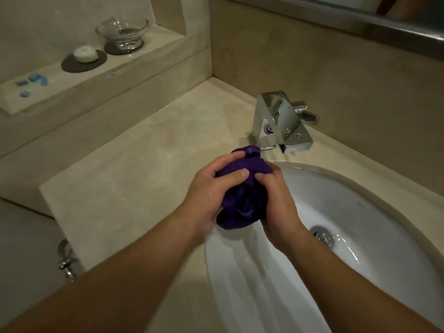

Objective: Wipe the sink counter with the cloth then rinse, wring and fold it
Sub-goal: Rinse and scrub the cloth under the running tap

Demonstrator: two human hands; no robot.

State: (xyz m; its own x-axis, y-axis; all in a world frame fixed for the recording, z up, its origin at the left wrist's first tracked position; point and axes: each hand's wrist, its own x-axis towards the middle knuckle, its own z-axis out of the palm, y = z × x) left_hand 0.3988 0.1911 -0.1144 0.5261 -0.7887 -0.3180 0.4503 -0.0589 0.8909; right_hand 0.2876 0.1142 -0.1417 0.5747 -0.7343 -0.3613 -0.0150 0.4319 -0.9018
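Beige counter (134, 150) edges sink (360, 200); left hand (206, 195) and right hand (278, 212) grip bunched cloth (240, 200).

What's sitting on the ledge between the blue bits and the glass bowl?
In the head view, a white soap bar on a dark round mat lies between the blue bits and the glass bowl.

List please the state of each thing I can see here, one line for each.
purple cloth: bunched up, squeezed between both hands at the basin edge
left hand: closed on the cloth
right hand: closed on the cloth
faucet: no water running
sink basin: wet, drain open
glass dish: upright, empty
soap: resting on a dark coaster
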